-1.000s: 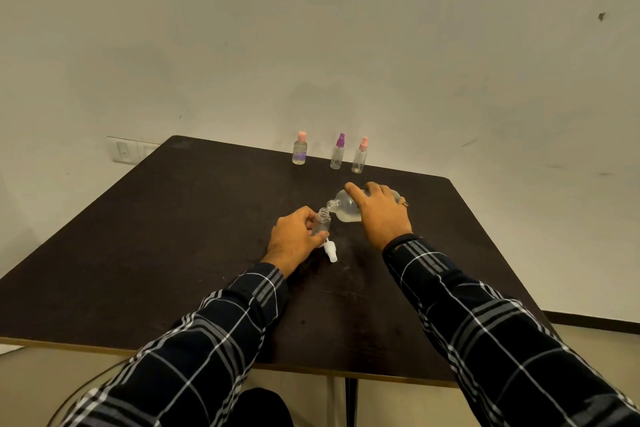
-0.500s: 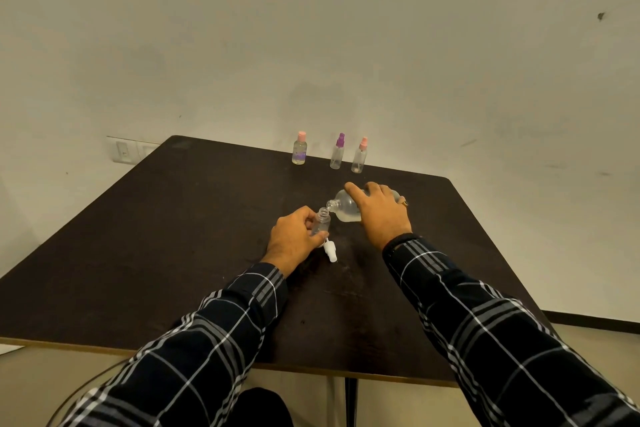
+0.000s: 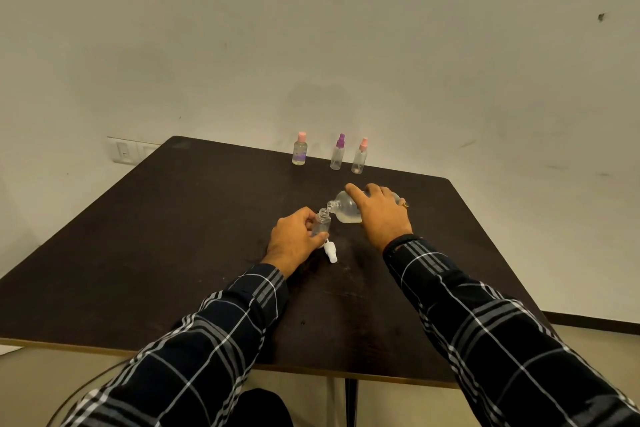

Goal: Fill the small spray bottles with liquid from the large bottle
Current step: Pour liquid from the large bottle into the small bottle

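The dark table [image 3: 173, 236] stood against a pale wall [image 3: 311, 28], with a switch plate [image 3: 126, 151] low on the wall by its far left corner. My plaid sleeves [image 3: 485, 322] reached over it from the near edge. My right hand [image 3: 381, 215] was wrapped over the large bottle [image 3: 344, 210], tipped on its side with its open mouth pointing left, just above the neck of the small bottle [image 3: 322, 224]. My left hand [image 3: 294, 239] gripped that open small bottle, upright near the table's middle. A ring [image 3: 404, 204] sat on a right finger. Along the far edge three capped bottles stood apart in a row: pink cap [image 3: 300, 149], purple [image 3: 337, 152], pink [image 3: 360, 157]. The white spray top [image 3: 330, 252] lay on the table just beside my left thumb.
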